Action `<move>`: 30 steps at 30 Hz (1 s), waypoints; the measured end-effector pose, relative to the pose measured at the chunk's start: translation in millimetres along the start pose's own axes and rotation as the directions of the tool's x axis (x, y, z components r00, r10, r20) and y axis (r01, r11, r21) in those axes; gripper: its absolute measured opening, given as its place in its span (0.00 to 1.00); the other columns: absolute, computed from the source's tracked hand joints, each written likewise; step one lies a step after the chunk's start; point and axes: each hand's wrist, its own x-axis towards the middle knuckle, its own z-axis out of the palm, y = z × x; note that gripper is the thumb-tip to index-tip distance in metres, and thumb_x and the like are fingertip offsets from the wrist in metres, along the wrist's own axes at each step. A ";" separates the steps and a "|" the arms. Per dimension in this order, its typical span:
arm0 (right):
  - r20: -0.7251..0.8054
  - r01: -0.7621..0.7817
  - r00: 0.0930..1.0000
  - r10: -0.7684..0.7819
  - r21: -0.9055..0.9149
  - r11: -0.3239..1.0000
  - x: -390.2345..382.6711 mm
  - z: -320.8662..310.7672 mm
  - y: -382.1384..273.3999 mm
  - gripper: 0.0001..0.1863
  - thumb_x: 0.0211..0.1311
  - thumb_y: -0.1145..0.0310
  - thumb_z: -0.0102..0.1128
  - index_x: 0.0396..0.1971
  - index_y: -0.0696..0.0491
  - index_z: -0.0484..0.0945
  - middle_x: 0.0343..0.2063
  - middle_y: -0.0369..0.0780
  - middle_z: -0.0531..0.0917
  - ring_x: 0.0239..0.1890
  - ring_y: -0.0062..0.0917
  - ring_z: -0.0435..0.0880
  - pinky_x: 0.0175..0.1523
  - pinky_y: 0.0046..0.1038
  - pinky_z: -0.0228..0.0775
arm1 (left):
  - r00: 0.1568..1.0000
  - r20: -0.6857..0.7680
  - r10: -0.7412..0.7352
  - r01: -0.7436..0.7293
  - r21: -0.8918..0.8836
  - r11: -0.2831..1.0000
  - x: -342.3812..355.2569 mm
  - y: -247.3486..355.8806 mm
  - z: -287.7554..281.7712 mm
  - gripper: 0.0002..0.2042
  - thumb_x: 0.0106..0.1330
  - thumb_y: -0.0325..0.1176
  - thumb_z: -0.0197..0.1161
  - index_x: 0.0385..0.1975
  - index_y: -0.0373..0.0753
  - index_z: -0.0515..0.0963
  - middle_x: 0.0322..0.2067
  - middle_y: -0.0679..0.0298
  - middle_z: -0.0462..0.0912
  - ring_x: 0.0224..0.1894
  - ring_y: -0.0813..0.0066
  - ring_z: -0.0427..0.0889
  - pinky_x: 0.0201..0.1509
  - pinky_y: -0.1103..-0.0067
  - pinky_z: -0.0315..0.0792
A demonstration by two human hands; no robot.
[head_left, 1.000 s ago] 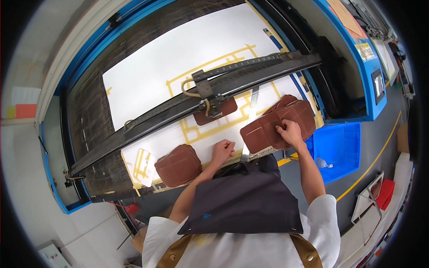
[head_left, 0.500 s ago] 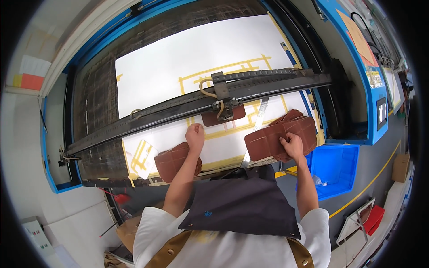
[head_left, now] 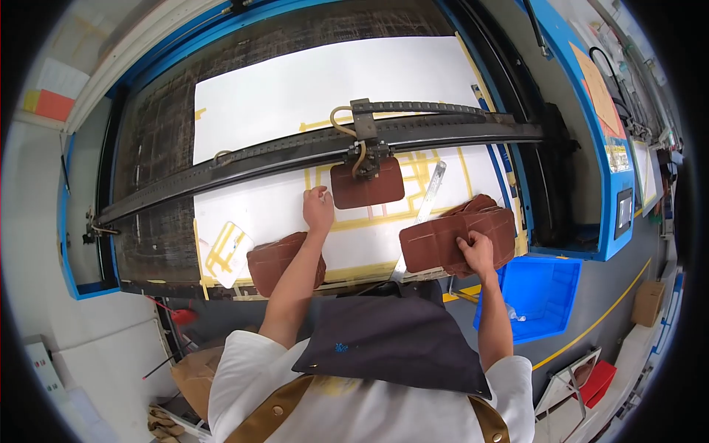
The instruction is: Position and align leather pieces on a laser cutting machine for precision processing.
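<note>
A single brown leather panel (head_left: 367,189) with rounded corners lies on the white board (head_left: 258,210), partly under the machine's cutting head (head_left: 364,155). Just left of that panel is my left hand (head_left: 318,210), its fingers loosely bent and apart, holding nothing that I can see. My right hand (head_left: 478,255) grips the near edge of a leather piece (head_left: 432,244) on top of a fanned stack at the right, thumb on its upper face. My left forearm passes over a second pile of brown leather pieces (head_left: 275,264) near the front edge.
A black gantry beam (head_left: 273,168) spans the blue-framed machine bed. A steel ruler (head_left: 430,193) lies between panel and stack. At the left is a white taped template (head_left: 229,255). Yellow tape marks the board. On the floor, right, stands a blue crate (head_left: 539,295).
The gantry beam has shifted away from me, uncovering more of the leather panel. My left hand's fingers have loosened beside it. My right hand stays on the stack.
</note>
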 end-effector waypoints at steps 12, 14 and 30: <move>0.029 0.009 1.000 -0.010 0.036 0.999 1.1 0.1 -3.0 0.14 0.56 0.62 0.68 0.28 0.59 0.83 0.23 0.49 0.84 0.27 0.39 0.85 0.34 0.37 0.74 | 0.918 0.116 -0.378 0.370 0.088 0.925 53.5 53.2 20.9 0.25 0.54 0.34 0.67 0.55 0.43 0.75 0.49 0.55 0.81 0.52 0.59 0.80 0.56 0.66 0.75; 0.035 -0.007 0.999 0.006 0.038 0.999 -0.4 0.4 -1.5 0.13 0.56 0.63 0.67 0.28 0.60 0.83 0.23 0.49 0.84 0.27 0.38 0.85 0.34 0.36 0.74 | 0.922 0.111 -0.370 0.355 0.135 0.925 48.0 68.4 17.0 0.25 0.54 0.31 0.66 0.55 0.42 0.74 0.50 0.53 0.81 0.53 0.56 0.80 0.56 0.65 0.75; 0.061 0.016 0.998 -0.020 0.058 0.998 3.9 1.6 4.1 0.13 0.56 0.65 0.68 0.25 0.61 0.81 0.18 0.45 0.80 0.21 0.30 0.79 0.32 0.34 0.71 | 0.899 0.044 0.437 -0.439 0.079 0.895 -58.6 86.5 -19.7 0.03 0.61 0.31 0.63 0.31 0.42 0.77 0.31 0.59 0.79 0.34 0.55 0.80 0.37 0.61 0.71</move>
